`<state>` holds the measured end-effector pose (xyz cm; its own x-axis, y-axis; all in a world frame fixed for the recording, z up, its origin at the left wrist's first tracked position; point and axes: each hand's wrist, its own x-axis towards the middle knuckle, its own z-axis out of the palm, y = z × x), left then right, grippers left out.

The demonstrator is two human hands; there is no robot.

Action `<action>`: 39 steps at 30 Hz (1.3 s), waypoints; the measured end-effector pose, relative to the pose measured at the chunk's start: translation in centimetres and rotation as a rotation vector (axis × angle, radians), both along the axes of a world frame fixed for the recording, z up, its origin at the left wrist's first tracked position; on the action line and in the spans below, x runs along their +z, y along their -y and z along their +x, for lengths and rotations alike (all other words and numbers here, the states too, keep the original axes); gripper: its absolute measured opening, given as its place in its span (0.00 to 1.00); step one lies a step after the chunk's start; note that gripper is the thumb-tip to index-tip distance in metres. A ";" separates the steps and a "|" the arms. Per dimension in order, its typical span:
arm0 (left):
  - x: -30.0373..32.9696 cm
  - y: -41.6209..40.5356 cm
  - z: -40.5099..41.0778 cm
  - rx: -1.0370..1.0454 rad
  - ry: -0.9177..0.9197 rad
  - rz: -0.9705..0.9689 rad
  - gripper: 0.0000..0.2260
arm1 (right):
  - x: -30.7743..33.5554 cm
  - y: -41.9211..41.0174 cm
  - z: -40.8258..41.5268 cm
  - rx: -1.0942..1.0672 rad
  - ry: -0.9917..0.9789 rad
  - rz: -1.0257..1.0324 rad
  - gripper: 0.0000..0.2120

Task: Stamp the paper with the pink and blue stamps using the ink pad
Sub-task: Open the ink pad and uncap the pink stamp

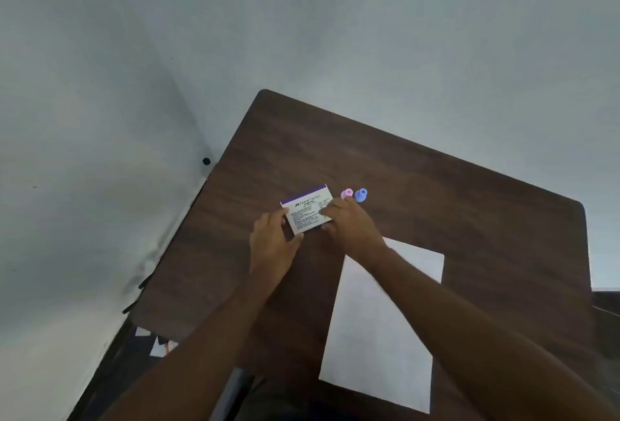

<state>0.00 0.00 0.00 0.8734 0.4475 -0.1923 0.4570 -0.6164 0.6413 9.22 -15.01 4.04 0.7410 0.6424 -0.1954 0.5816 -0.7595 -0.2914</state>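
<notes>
A white ink pad box [307, 210] with a purple top strip and printed text is held just over the dark wooden table [436, 192]. My left hand [273, 239] grips its near left corner. My right hand [350, 222] grips its right edge with the fingertips. Just right of the box stand a pink stamp [347, 193] and a blue stamp [361, 195], side by side. A blank white sheet of paper [385, 336] lies on the table nearer to me, partly crossed by my right forearm.
The table stands in a corner of pale walls, its far edge against the wall. Small paper scraps [157, 341] lie on the floor at the table's near left corner. A second dark surface [607, 306] shows at the right edge.
</notes>
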 end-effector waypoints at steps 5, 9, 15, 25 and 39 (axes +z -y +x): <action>-0.9 -0.9 1.4 -0.024 -0.094 0.002 0.43 | -1.6 -2.5 2.1 0.116 0.047 -0.091 0.30; -1.8 -1.6 2.0 -0.056 -0.107 0.039 0.45 | -2.5 -3.4 3.3 0.217 0.048 -0.223 0.41; -2.3 -2.3 2.3 -0.046 -0.079 0.036 0.43 | -3.3 -3.6 4.3 0.277 0.074 -0.254 0.41; -2.0 -2.6 2.6 -0.058 -0.087 0.016 0.42 | -3.1 -3.7 5.6 0.357 0.082 -0.297 0.38; -0.9 -4.6 3.7 0.010 -0.152 -0.274 0.43 | -1.5 -4.5 7.9 0.336 -0.132 -0.281 0.31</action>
